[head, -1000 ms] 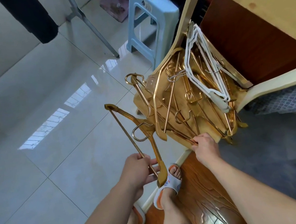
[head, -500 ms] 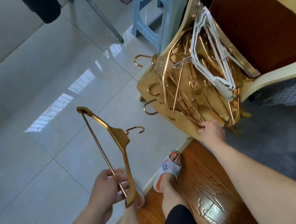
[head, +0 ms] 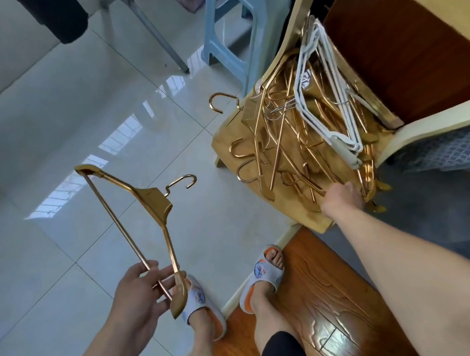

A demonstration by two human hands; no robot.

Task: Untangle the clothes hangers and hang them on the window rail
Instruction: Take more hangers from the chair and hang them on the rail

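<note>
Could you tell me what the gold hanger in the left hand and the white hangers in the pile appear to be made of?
The gold hanger in the left hand looks like metal or metallised plastic: mirror-like highlights run along its bar and arm, but the look leaves it open which. The white hangers look like thin wire with a matte white coating, since they show no glint.
</note>
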